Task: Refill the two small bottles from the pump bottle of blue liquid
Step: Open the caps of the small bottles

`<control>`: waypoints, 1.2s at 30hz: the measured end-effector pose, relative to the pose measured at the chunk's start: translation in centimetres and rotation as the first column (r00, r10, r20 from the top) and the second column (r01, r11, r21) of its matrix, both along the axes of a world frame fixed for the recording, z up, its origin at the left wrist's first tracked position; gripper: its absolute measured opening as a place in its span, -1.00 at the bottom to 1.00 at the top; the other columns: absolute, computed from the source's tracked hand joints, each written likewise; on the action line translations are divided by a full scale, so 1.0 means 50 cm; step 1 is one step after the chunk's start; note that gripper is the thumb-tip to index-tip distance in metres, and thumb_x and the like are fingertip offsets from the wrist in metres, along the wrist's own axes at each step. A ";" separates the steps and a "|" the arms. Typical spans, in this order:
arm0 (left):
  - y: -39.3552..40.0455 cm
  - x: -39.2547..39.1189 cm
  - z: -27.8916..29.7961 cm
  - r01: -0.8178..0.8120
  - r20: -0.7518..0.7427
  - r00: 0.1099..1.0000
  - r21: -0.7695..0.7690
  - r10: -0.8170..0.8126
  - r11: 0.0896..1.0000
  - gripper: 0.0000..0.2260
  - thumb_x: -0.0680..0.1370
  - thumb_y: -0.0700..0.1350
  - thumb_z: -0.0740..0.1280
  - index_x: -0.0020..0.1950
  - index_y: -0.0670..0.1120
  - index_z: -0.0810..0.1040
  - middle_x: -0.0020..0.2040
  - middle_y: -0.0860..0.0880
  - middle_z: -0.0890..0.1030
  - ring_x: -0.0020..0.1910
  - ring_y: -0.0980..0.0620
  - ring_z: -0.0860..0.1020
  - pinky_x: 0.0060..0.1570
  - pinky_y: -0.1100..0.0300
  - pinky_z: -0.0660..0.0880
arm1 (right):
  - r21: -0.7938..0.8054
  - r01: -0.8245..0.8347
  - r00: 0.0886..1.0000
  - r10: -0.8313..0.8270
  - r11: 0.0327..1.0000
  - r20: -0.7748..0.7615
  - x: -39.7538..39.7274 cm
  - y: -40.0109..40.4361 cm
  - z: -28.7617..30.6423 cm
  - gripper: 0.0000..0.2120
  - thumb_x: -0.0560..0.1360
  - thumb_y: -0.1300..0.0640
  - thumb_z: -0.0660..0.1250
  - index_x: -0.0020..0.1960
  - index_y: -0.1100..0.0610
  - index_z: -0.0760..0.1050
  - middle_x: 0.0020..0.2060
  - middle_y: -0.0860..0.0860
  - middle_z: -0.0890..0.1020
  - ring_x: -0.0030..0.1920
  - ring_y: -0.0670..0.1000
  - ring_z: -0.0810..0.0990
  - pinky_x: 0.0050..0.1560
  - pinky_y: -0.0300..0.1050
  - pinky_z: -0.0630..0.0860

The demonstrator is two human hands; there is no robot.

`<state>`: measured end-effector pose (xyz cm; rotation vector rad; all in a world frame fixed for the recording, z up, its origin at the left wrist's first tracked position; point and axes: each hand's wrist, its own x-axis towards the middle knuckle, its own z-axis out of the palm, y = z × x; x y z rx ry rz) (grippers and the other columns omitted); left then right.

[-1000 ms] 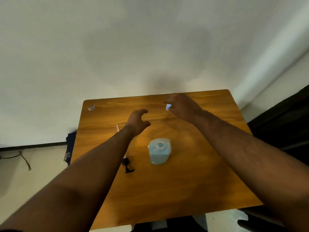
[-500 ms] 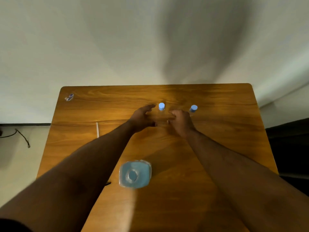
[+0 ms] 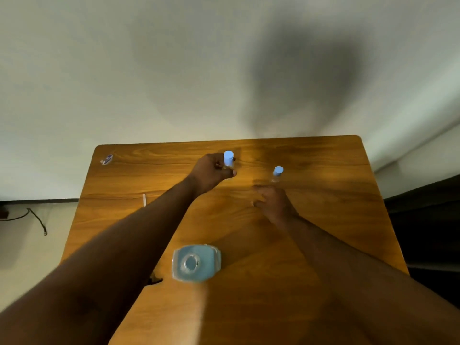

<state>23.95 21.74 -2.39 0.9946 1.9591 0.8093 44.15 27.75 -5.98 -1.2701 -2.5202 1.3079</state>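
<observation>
Left hand (image 3: 211,174) is gripping one capped bottle (image 3: 228,159) beyond the pump bottle (image 3: 196,263), likely to uncap it; right hand (image 3: 272,201), fingers loose and empty, is nearing the other bottle (image 3: 277,173).

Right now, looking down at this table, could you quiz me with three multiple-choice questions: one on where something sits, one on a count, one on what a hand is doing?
1. Where is the big bottle of blue liquid?
A. nearer the person than both small bottles
B. at the far edge
C. on the floor

2. How many small bottles have blue caps?
A. one
B. two
C. four

3. What is the left hand doing?
A. lying flat
B. gripping a small bottle
C. pressing a pump

Answers: 1 A, it stands between the forearms; 2 B, the left small bottle and the right small bottle; 3 B, its fingers curl round the left one.
</observation>
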 end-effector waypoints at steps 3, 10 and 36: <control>-0.056 0.057 0.111 -0.031 0.010 0.999 0.102 0.030 0.994 -0.71 0.47 -0.16 0.46 0.18 -0.08 0.60 0.12 -0.08 0.64 0.05 -0.10 0.62 0.08 -0.04 0.54 | -0.032 0.110 0.985 -0.113 0.993 -0.132 0.049 -0.026 0.108 -0.57 0.47 0.20 0.40 0.32 0.13 0.45 0.28 0.06 0.54 0.23 -0.02 0.52 0.17 -0.23 0.43; -0.248 0.272 0.232 -0.065 -0.118 0.988 0.253 0.098 0.965 -0.63 0.44 -0.14 0.48 0.21 0.03 0.52 0.01 0.07 0.62 -0.09 0.09 0.60 -0.11 0.18 0.54 | -0.106 0.227 0.862 -0.250 0.968 -0.441 0.161 -0.136 0.363 -0.79 0.46 0.04 0.39 0.09 0.03 0.61 -0.01 -0.07 0.68 0.01 -0.14 0.63 0.09 -0.06 0.59; -0.400 0.429 0.062 -0.208 0.053 0.978 0.200 0.201 0.958 -0.84 0.43 -0.05 0.49 -0.01 -0.02 0.65 -0.38 0.07 0.55 -0.40 0.20 0.46 -0.40 0.18 0.39 | 0.137 -0.409 0.912 0.409 0.902 0.032 0.203 -0.219 0.234 -0.74 0.46 0.01 0.38 -0.26 0.21 0.53 -0.32 0.08 0.59 -0.29 0.06 0.52 -0.27 0.01 0.45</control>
